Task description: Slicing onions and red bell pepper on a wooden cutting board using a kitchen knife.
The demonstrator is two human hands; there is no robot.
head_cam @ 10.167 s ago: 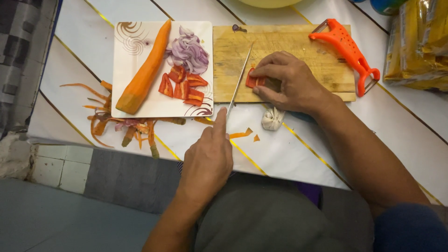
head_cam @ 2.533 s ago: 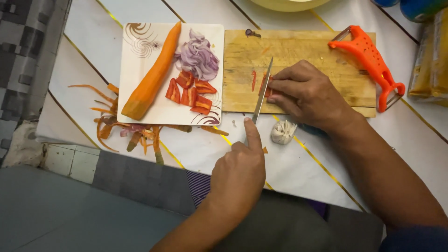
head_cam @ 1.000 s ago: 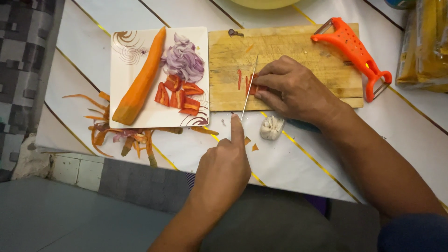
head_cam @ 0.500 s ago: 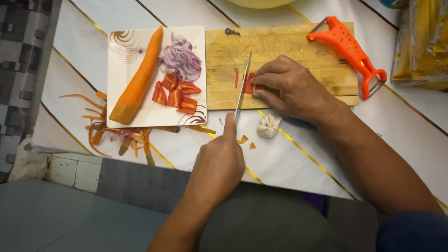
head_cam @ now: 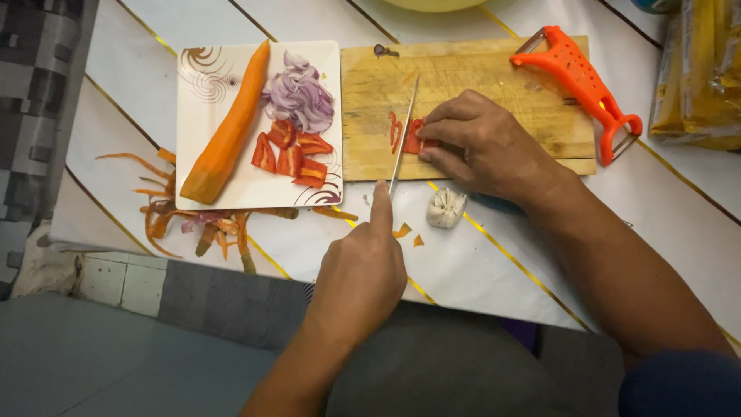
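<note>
Head view: the left hand (head_cam: 359, 270) is closed around the handle of a knife (head_cam: 403, 131), index finger laid along its spine, the thin blade standing edge-down on the wooden cutting board (head_cam: 471, 69). The right hand (head_cam: 486, 143) is curled over a piece of red pepper (head_cam: 413, 139), fingertips pinning it just beside the blade, with 1 cut strip (head_cam: 394, 131) lying on the blade's far side. To slice well here, I judge the fingertips should stay tucked back so the knuckles guide the blade, with the cuts kept straight down and thin. The pepper sits near the board's near-left part, so there is bare wood behind and to the right, up to the orange peeler (head_cam: 579, 77) resting across the board's right end. Left of the board, touching or almost touching it, a white plate (head_cam: 201, 77) carries a peeled carrot (head_cam: 228, 131), sliced purple onion (head_cam: 301, 96) and red pepper chunks (head_cam: 289, 154). Carrot peelings (head_cam: 185, 224) lie along the table edge, and a garlic bulb (head_cam: 447, 208) sits just below the board near the right wrist, narrowing room there.
</note>
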